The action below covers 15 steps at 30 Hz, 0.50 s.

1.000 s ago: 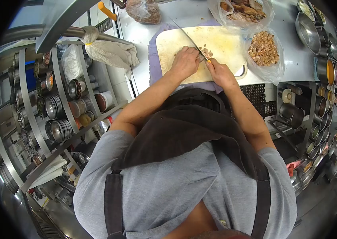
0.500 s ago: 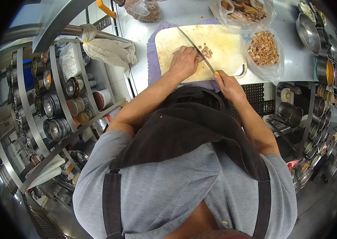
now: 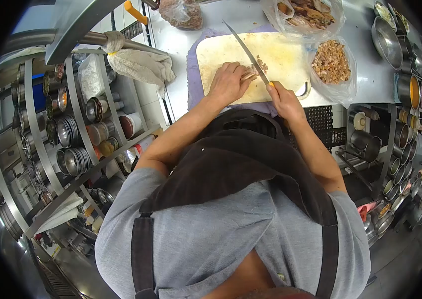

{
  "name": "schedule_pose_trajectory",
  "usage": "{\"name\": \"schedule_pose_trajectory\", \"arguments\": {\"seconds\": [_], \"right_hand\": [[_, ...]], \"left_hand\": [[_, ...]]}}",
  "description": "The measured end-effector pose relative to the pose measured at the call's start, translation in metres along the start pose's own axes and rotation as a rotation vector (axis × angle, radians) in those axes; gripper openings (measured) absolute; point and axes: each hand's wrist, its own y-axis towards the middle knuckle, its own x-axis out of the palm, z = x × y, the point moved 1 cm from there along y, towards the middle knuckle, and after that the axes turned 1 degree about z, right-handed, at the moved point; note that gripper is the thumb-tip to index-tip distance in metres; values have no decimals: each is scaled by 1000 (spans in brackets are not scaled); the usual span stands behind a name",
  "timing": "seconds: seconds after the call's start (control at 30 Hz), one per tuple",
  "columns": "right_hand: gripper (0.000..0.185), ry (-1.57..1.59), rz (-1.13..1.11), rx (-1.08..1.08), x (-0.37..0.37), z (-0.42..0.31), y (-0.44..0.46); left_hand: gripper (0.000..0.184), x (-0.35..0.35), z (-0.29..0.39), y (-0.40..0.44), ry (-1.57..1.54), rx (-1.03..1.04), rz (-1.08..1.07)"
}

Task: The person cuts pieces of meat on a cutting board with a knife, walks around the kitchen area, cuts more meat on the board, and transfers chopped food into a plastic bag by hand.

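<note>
My right hand (image 3: 286, 100) is wrapped round the yellow handle of a long knife (image 3: 245, 46). The blade slants up and left across a worn, whitish cutting board (image 3: 283, 47). On the board, left of the blade, my left hand (image 3: 228, 82) presses curled fingers onto pale strips of meat (image 3: 249, 74), partly hidden beneath them. Small diced bits of meat (image 3: 262, 65) lie close by the blade's right side. A purple cloth (image 3: 194, 74) is spread under the board.
Right of the board sits a plastic bag of diced meat (image 3: 331, 62). Behind it is a bag of larger browned pieces (image 3: 310, 15). Another bag (image 3: 181, 12) lies at the back left. Metal bowls (image 3: 387, 42) line the right side; a tied towel (image 3: 138, 62) hangs left.
The knife has shifted right and its blade now stands apart from my left fingers. My left hand has slid slightly down and left, exposing the meat strips.
</note>
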Motion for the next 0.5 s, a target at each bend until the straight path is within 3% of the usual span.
{"name": "schedule_pose_trajectory", "arguments": {"seconds": [0.2,0.5], "right_hand": [[38,-51,-110,-5,-6,4,-24],[36,-83,17,-88,28,0,27]], "left_hand": [[23,4,3,0,129,-12,-68],[22,10,-2,3,95,47,-68]]}}
